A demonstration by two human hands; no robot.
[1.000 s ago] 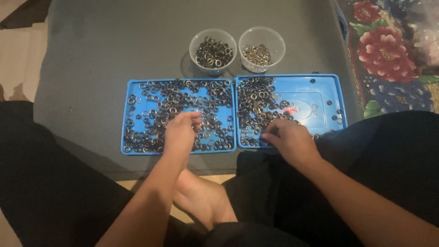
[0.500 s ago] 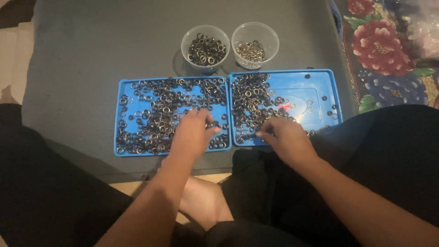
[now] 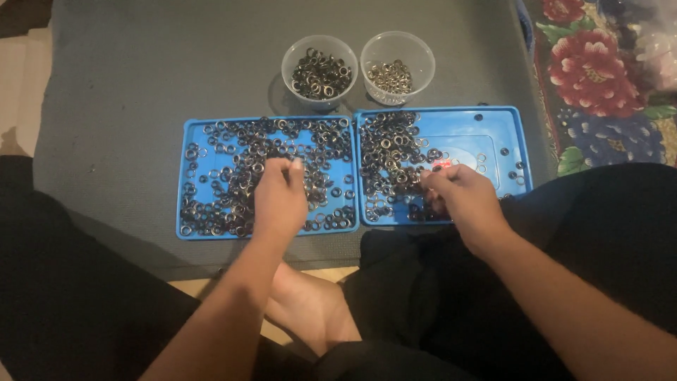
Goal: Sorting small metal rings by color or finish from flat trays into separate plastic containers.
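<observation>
Two blue trays lie side by side on a grey mat. The left tray (image 3: pixel 185 176) is thickly covered with small dark metal rings (image 3: pixel 233 190). The right tray (image 3: pixel 493 134) has rings (image 3: pixel 388 152) massed in its left half. My left hand (image 3: pixel 278 197) hovers over the middle of the left tray, fingertips pinched together on what looks like a ring. My right hand (image 3: pixel 462 197) rests at the right tray's near edge, thumb and fingers pinched among the rings there. The pinched pieces are too small to see clearly.
Two clear plastic cups stand just behind the trays: the left cup (image 3: pixel 321 70) holds dark rings, the right cup (image 3: pixel 397 67) paler ones. A flowered cloth (image 3: pixel 599 77) lies at the right. My legs in dark clothing frame the mat's near edge.
My left hand reached right toward the gap between the trays, then came back to the middle of the left tray. My right hand stayed at the right tray's near edge.
</observation>
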